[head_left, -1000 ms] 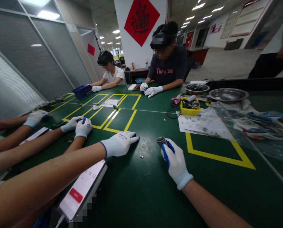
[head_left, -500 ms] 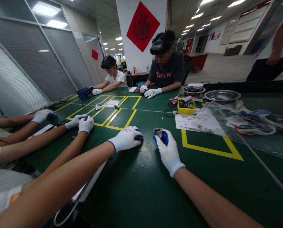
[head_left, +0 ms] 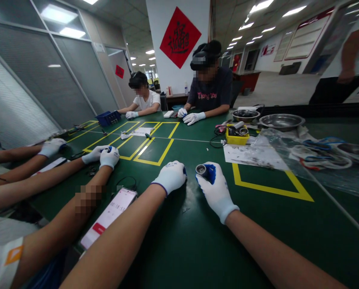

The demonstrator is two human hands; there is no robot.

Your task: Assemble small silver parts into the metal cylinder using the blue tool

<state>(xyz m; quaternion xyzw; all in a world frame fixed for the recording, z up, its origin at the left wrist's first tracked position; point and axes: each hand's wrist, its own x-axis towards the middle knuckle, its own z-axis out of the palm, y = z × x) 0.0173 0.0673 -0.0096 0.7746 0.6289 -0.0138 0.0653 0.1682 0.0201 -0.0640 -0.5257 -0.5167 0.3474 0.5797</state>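
Note:
My right hand (head_left: 217, 192), in a white glove with blue palm coating, grips a short hollow metal cylinder (head_left: 201, 170). Its round open end faces up toward me, and some detail shows inside the rim. To the left, my gloved left hand (head_left: 171, 177) is close to the green tabletop (head_left: 209, 249), its fingers curled together and turned away. Whatever lies in those fingers is hidden. A small gap separates the two hands. Between my forearms, a tiny dark scrap (head_left: 185, 210) lies on the table.
A yellow bin (head_left: 237, 139) of metal parts stands beyond a white sheet (head_left: 251, 155) with small pieces. Steel bowls (head_left: 281, 121) and bundled cables (head_left: 323, 156) are at right. A phone (head_left: 110, 218) lies by my left forearm. A co-worker's gloved hands (head_left: 108, 157) work at left.
My left hand has moved right, closer to the cylinder, and the small ring-like piece beside it is out of sight. The cylinder's opening has tipped toward me. The phone has come into view.

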